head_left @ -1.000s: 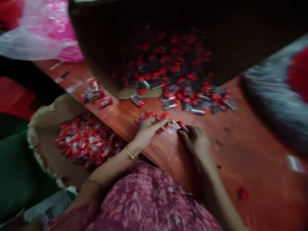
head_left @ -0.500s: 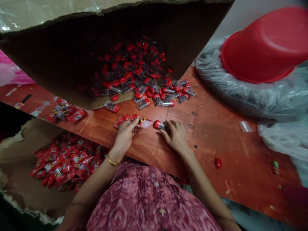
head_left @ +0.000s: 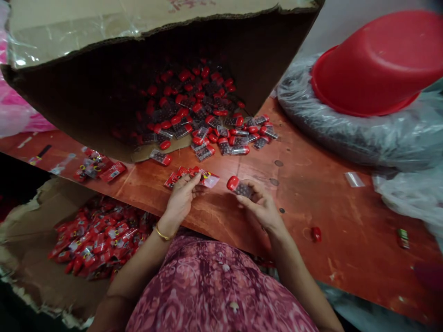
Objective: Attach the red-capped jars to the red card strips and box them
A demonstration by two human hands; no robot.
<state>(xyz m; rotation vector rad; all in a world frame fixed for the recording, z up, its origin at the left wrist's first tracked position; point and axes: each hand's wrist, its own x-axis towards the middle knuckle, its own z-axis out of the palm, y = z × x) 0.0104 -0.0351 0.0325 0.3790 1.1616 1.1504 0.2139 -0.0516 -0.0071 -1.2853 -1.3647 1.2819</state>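
Observation:
My left hand (head_left: 182, 196) pinches a flat red printed plastic packet (head_left: 210, 180) between thumb and fingers, low over the table. Part of the packet is hidden behind those fingers. In my right hand (head_left: 260, 203) is a small clear container with a red cap (head_left: 233, 183) and dark contents; the cap points left toward the packet, with a gap between them. Beyond both hands, several containers of the same kind (head_left: 238, 149) lie in a loose pile spilling from a cardboard box (head_left: 152, 154) tipped on its side.
Several red packets (head_left: 112, 171) lie at the table's left. Below the edge, an open carton (head_left: 20, 249) holds a heap of filled red packets (head_left: 100, 240). A red bucket (head_left: 367, 69) rests upside down on a plastic-wrapped bundle (head_left: 332, 133). A small red piece (head_left: 316, 234) lies at right.
My right hand has lifted the capped container off the table and tilted it slightly. The left hand keeps the packet in nearly the same place. The view has shifted a little.

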